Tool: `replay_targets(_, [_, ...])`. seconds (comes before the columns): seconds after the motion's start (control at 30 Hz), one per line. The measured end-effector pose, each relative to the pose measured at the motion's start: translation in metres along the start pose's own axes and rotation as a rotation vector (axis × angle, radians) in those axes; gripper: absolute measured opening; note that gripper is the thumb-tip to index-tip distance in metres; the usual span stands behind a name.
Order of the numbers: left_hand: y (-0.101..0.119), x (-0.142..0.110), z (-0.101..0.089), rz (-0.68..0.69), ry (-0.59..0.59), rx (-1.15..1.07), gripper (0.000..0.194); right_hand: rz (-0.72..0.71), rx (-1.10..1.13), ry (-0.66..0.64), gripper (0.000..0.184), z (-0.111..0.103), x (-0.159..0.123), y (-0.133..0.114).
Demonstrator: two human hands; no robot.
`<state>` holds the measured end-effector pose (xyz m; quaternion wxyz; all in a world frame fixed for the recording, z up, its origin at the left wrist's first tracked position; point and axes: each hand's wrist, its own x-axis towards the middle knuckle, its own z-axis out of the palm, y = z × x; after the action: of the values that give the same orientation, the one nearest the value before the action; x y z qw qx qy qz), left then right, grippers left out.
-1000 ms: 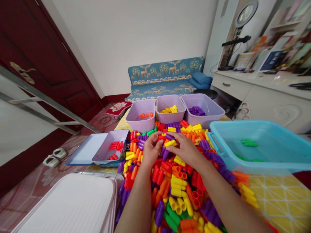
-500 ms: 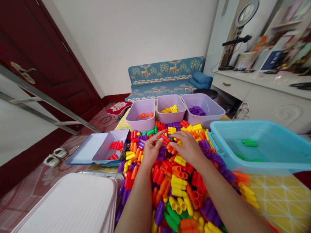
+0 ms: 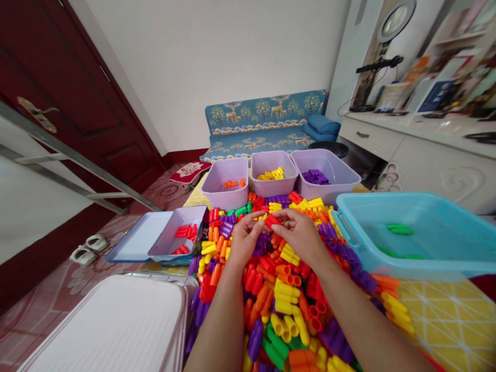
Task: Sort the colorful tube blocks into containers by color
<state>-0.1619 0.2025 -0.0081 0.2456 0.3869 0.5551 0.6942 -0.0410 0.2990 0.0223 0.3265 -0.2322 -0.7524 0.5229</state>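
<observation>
A big heap of plastic tube blocks (image 3: 287, 294) in red, orange, yellow, purple and green covers the table in front of me. Both hands meet over its far part. My left hand (image 3: 243, 240) and my right hand (image 3: 300, 236) pinch a red block (image 3: 272, 220) between their fingertips, just above the heap. Beyond them stand three lilac bins: one with orange blocks (image 3: 225, 184), one with yellow blocks (image 3: 272, 175), one with purple blocks (image 3: 325, 175). A lilac tray (image 3: 170, 243) at the left holds red blocks.
A large light-blue tub (image 3: 411, 235) with a few green blocks stands at the right. A white lidded box (image 3: 112, 325) lies at the near left. A blue lid (image 3: 135, 243) lies under the lilac tray. A dark red door, a patterned sofa and a white cabinet surround the table.
Both hands dropped a yellow block and dug into the heap. They now have lifted a red block between the fingertips.
</observation>
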Motion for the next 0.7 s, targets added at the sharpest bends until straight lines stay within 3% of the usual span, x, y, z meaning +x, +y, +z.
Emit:
replay_targets(0.3, [0.002, 0.0, 0.001, -0.043, 0.088, 0.018, 0.039, 0.019, 0.234, 0.046, 0.028, -0.004, 0.005, 0.003])
replay_targets(0.43, [0.002, 0.0, 0.001, -0.04, 0.093, 0.03, 0.039, 0.028, 0.178, 0.003, 0.027, -0.011, 0.007, 0.005])
replay_targets(0.6, [0.001, 0.0, 0.001, -0.032, 0.102, 0.041, 0.034, 0.034, 0.015, -0.188, 0.019, -0.028, 0.006, 0.001])
replay_targets(0.7, [0.002, -0.002, 0.002, -0.015, 0.057, 0.037, 0.032, 0.046, -0.039, -0.2, 0.018, -0.032, 0.004, -0.002])
